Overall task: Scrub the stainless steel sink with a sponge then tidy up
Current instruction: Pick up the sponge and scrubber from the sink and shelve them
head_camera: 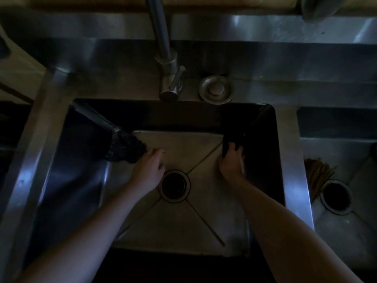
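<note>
Sponge [233, 142], dark, lies in the sink's [177, 223] right rear corner, with the right hand's [231, 163] grip curled round it. Left hand [150, 166] touches what may be a wet scouring wad [126, 149], though I cannot tell its grip. Drain [174, 185] sits between the hands, and the faucet [166, 64] rises behind.

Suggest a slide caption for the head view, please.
Right hand grips a dark sponge in the sink's far corner; left hand near the drain.

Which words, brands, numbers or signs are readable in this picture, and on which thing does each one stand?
None can be read. The picture is dark, and no word, brand or number shows on the sink, the faucet or the sponge.
</note>
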`<state>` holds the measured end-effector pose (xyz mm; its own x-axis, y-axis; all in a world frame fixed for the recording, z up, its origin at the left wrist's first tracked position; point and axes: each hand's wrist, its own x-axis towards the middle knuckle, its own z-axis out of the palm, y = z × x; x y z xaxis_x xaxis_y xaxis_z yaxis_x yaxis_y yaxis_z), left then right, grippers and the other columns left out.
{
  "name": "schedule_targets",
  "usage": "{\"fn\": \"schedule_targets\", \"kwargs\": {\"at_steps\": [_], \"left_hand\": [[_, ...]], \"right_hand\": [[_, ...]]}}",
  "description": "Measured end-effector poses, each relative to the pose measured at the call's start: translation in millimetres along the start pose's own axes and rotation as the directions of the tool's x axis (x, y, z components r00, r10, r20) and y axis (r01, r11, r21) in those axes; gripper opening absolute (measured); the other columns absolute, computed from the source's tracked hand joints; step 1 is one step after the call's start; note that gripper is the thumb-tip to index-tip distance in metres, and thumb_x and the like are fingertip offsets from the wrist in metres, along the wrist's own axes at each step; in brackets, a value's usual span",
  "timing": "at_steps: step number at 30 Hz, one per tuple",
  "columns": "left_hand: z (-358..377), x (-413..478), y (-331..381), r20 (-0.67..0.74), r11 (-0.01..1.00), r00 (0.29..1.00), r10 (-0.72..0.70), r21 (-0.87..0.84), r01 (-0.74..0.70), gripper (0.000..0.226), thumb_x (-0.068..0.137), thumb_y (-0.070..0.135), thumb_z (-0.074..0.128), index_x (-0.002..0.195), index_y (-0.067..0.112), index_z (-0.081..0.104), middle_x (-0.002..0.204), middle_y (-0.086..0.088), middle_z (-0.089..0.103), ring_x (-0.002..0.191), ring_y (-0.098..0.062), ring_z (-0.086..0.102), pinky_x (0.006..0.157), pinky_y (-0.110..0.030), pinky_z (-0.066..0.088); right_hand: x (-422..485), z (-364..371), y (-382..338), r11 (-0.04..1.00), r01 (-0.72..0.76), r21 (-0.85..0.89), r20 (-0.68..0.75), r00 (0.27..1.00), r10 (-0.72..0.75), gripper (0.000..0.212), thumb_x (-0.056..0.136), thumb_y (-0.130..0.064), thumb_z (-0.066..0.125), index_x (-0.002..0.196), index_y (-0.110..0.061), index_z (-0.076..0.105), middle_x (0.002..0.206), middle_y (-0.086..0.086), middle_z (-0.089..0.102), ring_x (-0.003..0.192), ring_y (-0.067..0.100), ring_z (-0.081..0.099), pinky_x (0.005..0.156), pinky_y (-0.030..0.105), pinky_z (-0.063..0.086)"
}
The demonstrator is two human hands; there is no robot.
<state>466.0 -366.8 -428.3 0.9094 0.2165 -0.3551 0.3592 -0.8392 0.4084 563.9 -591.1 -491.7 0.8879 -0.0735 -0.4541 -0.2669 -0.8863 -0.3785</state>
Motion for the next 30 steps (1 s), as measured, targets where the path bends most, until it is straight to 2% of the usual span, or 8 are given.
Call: {"fn": "schedule_targets", "kwargs": {"at_steps": [7, 10, 14, 18, 21, 27, 30], "left_hand": [[6.4, -2.9, -23.3, -0.036, 0.998, 0.999, -0.016, -0.055, 0.014, 0.038, 0.086, 0.008, 0.059, 0.124, 0.009, 0.053, 0.118, -0.012, 0.052, 0.103, -0.031, 0.056, 0.086, -0.045, 0.048], [7.7, -7.5, -35.6, -0.033, 0.997, 0.999, -0.038, -0.071, 0.035, 0.04, 0.083, 0.006, 0.061, 0.123, 0.008, 0.053, 0.121, -0.014, 0.052, 0.105, -0.034, 0.056, 0.089, -0.048, 0.047], [3.5, -13.0, -44.4, -0.027, 0.993, 0.998, -0.065, -0.102, 0.062, 0.042, 0.084, 0.005, 0.06, 0.125, 0.01, 0.051, 0.124, -0.014, 0.051, 0.11, -0.033, 0.055, 0.092, -0.048, 0.046], [-4.4, -17.1, -53.5, -0.036, 0.994, 0.996, -0.079, -0.077, 0.076, 0.04, 0.087, 0.008, 0.057, 0.127, 0.01, 0.05, 0.126, -0.014, 0.05, 0.111, -0.032, 0.054, 0.092, -0.042, 0.045], [-11.8, -14.8, -61.6, -0.055, 0.995, 0.994, -0.098, -0.013, 0.097, 0.041, 0.086, 0.01, 0.057, 0.127, 0.011, 0.051, 0.124, -0.014, 0.051, 0.109, -0.033, 0.054, 0.086, -0.037, 0.042], [-22.8, -1.4, -83.5, -0.008, 0.992, 0.994, -0.107, 0.058, 0.108, 0.047, 0.084, 0.01, 0.057, 0.13, 0.009, 0.047, 0.127, -0.018, 0.048, 0.114, -0.038, 0.05, 0.093, -0.046, 0.043], [-24.0, 9.0, -93.3, 0.01, 0.985, 0.992, -0.127, 0.115, 0.125, 0.049, 0.085, 0.015, 0.057, 0.133, 0.013, 0.043, 0.131, -0.016, 0.044, 0.116, -0.039, 0.048, 0.091, -0.048, 0.044]], "right_hand": [[17.9, 15.8, -1.1, 0.996, -0.062, -0.067, -0.054, 0.997, 0.058, 0.047, 0.087, -0.022, 0.054, 0.128, -0.009, 0.034, 0.133, 0.025, 0.037, 0.122, 0.044, 0.038, 0.094, 0.051, 0.041], [19.7, 18.7, -4.5, 0.991, -0.109, -0.074, -0.058, 0.993, 0.105, 0.056, 0.086, -0.02, 0.055, 0.133, -0.006, 0.029, 0.134, 0.026, 0.038, 0.124, 0.043, 0.037, 0.098, 0.05, 0.04], [11.8, 27.7, -6.9, 0.989, -0.098, -0.11, 0.006, 0.995, 0.099, 0.071, 0.079, -0.019, 0.062, 0.137, -0.003, 0.024, 0.136, 0.023, 0.038, 0.125, 0.04, 0.038, 0.097, 0.044, 0.039], [-3.6, 38.0, -9.9, 0.992, -0.098, -0.082, -0.041, 0.995, 0.095, 0.07, 0.078, -0.024, 0.065, 0.134, -0.004, 0.028, 0.134, 0.022, 0.04, 0.122, 0.038, 0.043, 0.095, 0.044, 0.04], [-11.5, 40.9, -8.4, 0.994, -0.093, -0.049, -0.043, 0.995, 0.091, 0.07, 0.076, -0.019, 0.065, 0.133, -0.004, 0.028, 0.134, 0.022, 0.039, 0.122, 0.04, 0.041, 0.095, 0.047, 0.04], [-38.9, 47.4, -19.8, 0.995, -0.077, 0.061, -0.116, 0.99, 0.084, 0.065, 0.071, -0.027, 0.069, 0.125, -0.008, 0.039, 0.128, 0.017, 0.046, 0.119, 0.039, 0.043, 0.094, 0.048, 0.039], [-48.1, 54.5, -36.1, 0.989, -0.036, 0.145, -0.132, 0.99, 0.055, 0.058, 0.07, -0.028, 0.07, 0.118, -0.009, 0.044, 0.124, 0.016, 0.047, 0.117, 0.037, 0.044, 0.092, 0.047, 0.042]]}}
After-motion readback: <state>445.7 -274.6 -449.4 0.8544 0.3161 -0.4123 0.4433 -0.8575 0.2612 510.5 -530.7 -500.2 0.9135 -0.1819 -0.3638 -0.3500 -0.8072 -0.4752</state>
